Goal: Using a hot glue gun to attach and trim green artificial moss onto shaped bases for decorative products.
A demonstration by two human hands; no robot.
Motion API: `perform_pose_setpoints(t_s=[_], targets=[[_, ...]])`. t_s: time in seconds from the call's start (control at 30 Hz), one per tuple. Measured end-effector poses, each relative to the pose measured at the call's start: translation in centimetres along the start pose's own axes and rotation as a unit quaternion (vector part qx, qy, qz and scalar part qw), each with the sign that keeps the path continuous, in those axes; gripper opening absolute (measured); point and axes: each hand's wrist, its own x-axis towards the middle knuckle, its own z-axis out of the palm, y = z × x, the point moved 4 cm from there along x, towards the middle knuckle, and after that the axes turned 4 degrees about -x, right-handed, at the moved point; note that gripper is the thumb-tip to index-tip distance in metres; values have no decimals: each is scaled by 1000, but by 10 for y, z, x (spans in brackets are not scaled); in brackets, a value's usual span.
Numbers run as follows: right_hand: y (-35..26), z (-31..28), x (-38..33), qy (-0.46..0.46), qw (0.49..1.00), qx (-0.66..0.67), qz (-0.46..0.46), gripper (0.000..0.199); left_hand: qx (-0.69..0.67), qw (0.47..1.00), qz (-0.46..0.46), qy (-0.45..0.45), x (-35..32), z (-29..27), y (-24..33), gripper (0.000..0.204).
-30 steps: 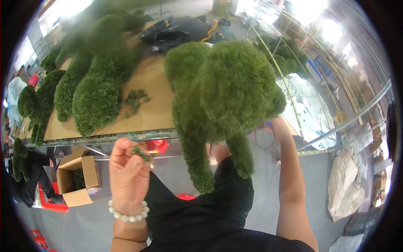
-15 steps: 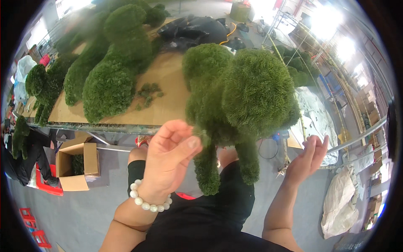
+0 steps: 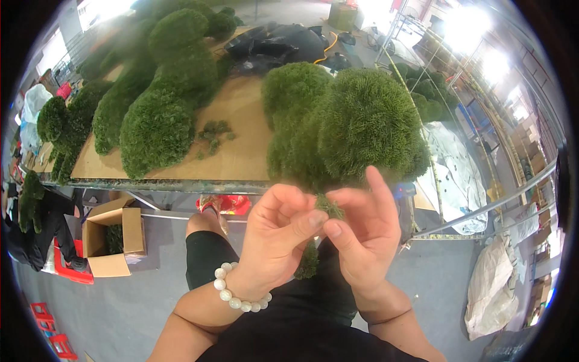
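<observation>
In front of my lap stands a figure covered in green artificial grass [image 3: 371, 123], with a large rounded lobe facing me. One of its legs [image 3: 307, 262] shows below my hands, which hide the rest of its lower part. Close before it, my left hand [image 3: 274, 238] pinches a small green artificial grass sprig [image 3: 329, 207] between thumb and fingers. From the other side, the thumb and a bent finger of my right hand [image 3: 368, 241] meet at the same sprig, while another finger points up. White beads circle my left wrist.
Several more green figures [image 3: 158, 133] and loose sprigs [image 3: 215, 134] lie on the brown-topped table [image 3: 235, 120]. Black plastic [image 3: 277, 45] sits at its far side. An open carton [image 3: 129, 232] is at lower left, near a seated person. Metal rails [image 3: 494, 208] and white sacks [image 3: 494, 289] stand right.
My right hand has swung in from the right to meet my left hand at the sprig. My left hand has shifted right and slightly down.
</observation>
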Motion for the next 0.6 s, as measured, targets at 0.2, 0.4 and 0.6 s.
perform_pose_setpoints(t_s=[0.2,0.4,0.6], targets=[[1,-7,-7,19,997,68,15,78,-23,999,-25,-31,3,8,-7,22],[-43,-29,19,76,988,-38,-128,72,176,976,91,-92,28,26,12,23],[-95,-33,82,100,971,-132,-174,65,549,731,380,-141,76,60,32,51]])
